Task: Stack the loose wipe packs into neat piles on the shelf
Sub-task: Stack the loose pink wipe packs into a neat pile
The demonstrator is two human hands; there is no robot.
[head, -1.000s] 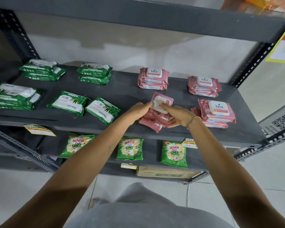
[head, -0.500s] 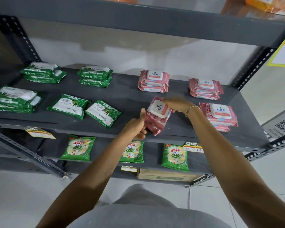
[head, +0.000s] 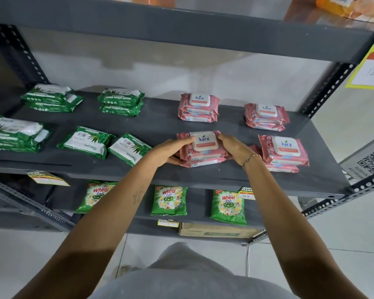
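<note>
A pile of pink Kara wipe packs point(head: 204, 149) lies flat near the front middle of the grey shelf point(head: 160, 126). My left hand point(head: 168, 151) grips the pile's left side and my right hand point(head: 233, 148) grips its right side. Other pink piles sit at the back middle point(head: 198, 107), back right point(head: 266, 116) and front right point(head: 284, 153). Two loose green wipe packs point(head: 85, 142) point(head: 129, 148) lie side by side to the left. Green piles stand at the back left point(head: 51, 98), back centre-left point(head: 121, 102) and far left point(head: 13, 134).
An upper shelf board point(head: 181, 31) overhangs the work area. Below, green Wheel detergent packets point(head: 169, 200) and a cardboard box point(head: 216, 230) sit on the lower shelf. Perforated uprights point(head: 328, 85) frame the right side, with a yellow price tag point(head: 371, 72) beside them.
The pink pile was tilted up in both hands and now lies flat on the shelf, lid up. Both hands have come to its two sides.
</note>
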